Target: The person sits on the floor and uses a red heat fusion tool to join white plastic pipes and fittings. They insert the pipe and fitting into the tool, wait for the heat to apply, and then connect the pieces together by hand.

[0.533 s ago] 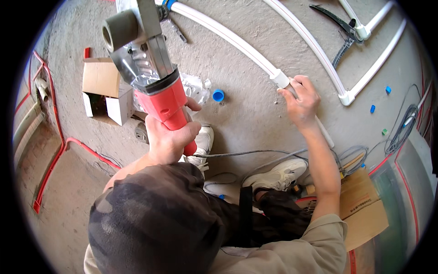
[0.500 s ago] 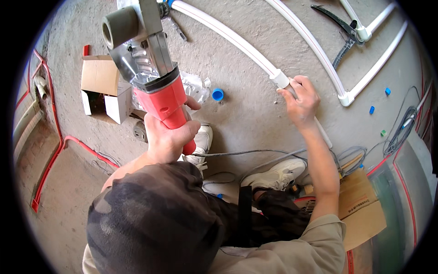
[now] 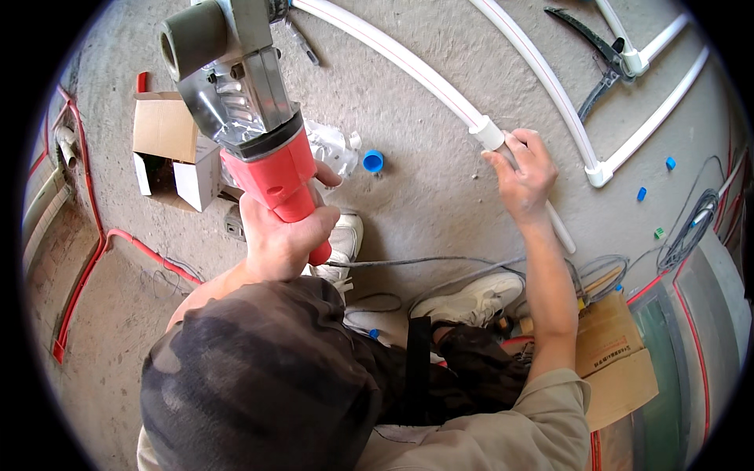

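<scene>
My left hand [image 3: 284,231] is closed around the red handle of a pipe fusion welder [image 3: 271,177]. The tool points away from me, and a thick grey round socket [image 3: 196,39] sticks out sideways from its metal head. On the right, my right hand [image 3: 528,177] grips a thin white pipe [image 3: 559,228] with thumb and fingers. Just beyond those fingertips is a white coupling [image 3: 487,133] on the end of a long white pipe [image 3: 393,59]. Whether the thin pipe sits inside the coupling is hard to make out.
Other white pipes with an elbow [image 3: 598,173] lie at the right, near a black-handled tool [image 3: 605,55]. An open cardboard box [image 3: 169,149] and a blue cap [image 3: 373,162] are on the concrete. Grey cable [image 3: 440,261] runs past my shoes; another carton [image 3: 616,361] stands lower right.
The welder in my left hand has shifted slightly left and up. My right hand keeps its grip by the coupling. The whole view has moved a little.
</scene>
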A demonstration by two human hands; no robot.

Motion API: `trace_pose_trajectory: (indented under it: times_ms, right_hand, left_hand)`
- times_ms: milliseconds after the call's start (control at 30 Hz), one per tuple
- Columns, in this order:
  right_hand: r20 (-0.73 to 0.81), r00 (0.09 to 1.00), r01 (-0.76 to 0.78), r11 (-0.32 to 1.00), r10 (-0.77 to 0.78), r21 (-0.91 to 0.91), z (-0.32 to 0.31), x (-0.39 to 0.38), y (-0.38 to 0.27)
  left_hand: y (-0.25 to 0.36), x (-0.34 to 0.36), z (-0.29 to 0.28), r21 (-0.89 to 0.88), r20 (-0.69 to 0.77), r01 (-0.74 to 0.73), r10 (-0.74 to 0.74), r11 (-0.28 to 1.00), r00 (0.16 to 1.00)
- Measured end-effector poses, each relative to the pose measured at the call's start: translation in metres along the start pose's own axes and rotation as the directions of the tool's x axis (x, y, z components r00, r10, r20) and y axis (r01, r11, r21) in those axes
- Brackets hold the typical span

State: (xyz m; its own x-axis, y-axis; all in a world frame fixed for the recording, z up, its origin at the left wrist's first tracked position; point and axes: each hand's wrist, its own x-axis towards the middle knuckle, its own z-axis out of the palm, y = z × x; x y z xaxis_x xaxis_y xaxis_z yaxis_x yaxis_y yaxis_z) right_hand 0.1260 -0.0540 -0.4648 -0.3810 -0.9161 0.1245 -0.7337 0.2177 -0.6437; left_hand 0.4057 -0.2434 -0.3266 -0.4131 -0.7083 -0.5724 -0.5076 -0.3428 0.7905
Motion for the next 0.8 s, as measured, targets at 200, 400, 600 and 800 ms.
trace_pose_trajectory:
  times_ms: [200, 400, 600, 800]
  right_hand:
    - [0.003, 1.0, 0.014, 1.0, -0.014, 0.01, 0.001, 0.001, 0.002]
    - [0.032, 0.999, 0.017, 1.0, -0.017, 0.003, 0.0, 0.005, -0.002]
    - [0.022, 0.999, 0.037, 0.999, -0.038, 0.023, -0.001, 0.005, 0.001]
    - [0.035, 0.999, 0.034, 0.999, -0.034, 0.016, -0.003, 0.005, -0.001]
  left_hand:
    - [-0.002, 0.003, -0.002, 0.022, 0.023, -0.005, 0.004, 1.0, 1.0]
    - [0.008, 0.002, -0.005, 0.032, 0.009, 0.126, -0.127, 0.991, 0.992]
    - [0.01, 0.003, -0.005, 0.021, 0.01, 0.173, -0.174, 0.985, 0.985]
    - [0.008, 0.003, -0.006, 0.015, 0.018, 0.154, -0.154, 0.988, 0.988]
